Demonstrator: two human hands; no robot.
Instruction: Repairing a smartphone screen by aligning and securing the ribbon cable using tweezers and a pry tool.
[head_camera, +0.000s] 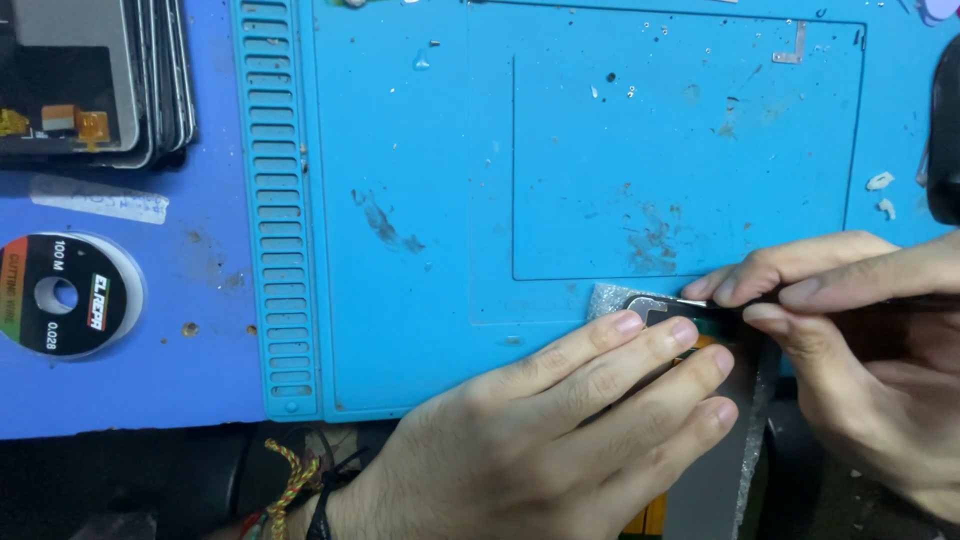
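**Two hands working a flat panel at the mat's lower edge**

We are seeing the left hand lying flat, fingers stretched out and together, pressing down on a flat panel with a silvery edge and a dark face. Nothing is gripped in it; it is just pinning the panel. A braided cord bracelet is sitting on that wrist at about 7 o'clock in the frame.

The right hand is coming in from 3 o'clock, thumb and forefinger pinched together on a thin dark tool; its tip is touching the panel's top edge just beside the left fingertips. We cannot tell what kind of tool it is, as the fingers are hiding most of it.

The panel is lying at about 5 o'clock, partly on the blue work mat and overhanging its lower edge, mostly covered by the left hand.

The mat is covering the bench, smudged and dotted with small bits. A ribbed slot strip is running down its left side. At 9 o'clock a round spool is lying flat; at 11 o'clock a stack of screen panels is sitting, with a strip of tape just below it. A dark object is poking in at 2 o'clock.
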